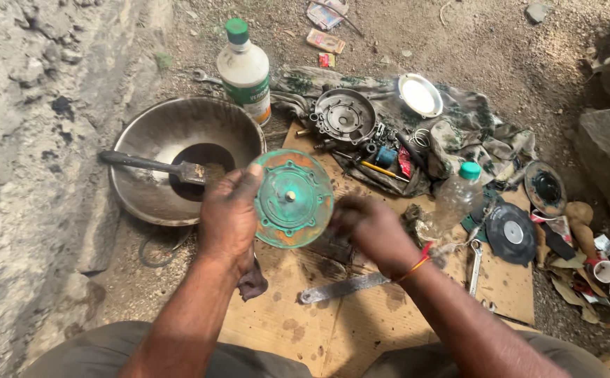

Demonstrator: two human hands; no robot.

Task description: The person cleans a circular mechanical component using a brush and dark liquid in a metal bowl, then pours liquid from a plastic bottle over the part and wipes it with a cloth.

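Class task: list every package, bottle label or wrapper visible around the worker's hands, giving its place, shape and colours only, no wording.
White bottle: upright behind the metal bowl; green cap, green-and-white label.
Clear plastic bottle: right of the hands on the cardboard; teal cap, no label seen.
Small packet: on the dirt at the top; flat, rectangular, tan and red.
Crumpled wrapper: top edge; pale, multicoloured.

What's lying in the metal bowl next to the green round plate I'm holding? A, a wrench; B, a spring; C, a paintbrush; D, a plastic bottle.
C: a dark-handled paintbrush lies in the metal bowl, bristles towards the dark liquid pooled at its bottom.
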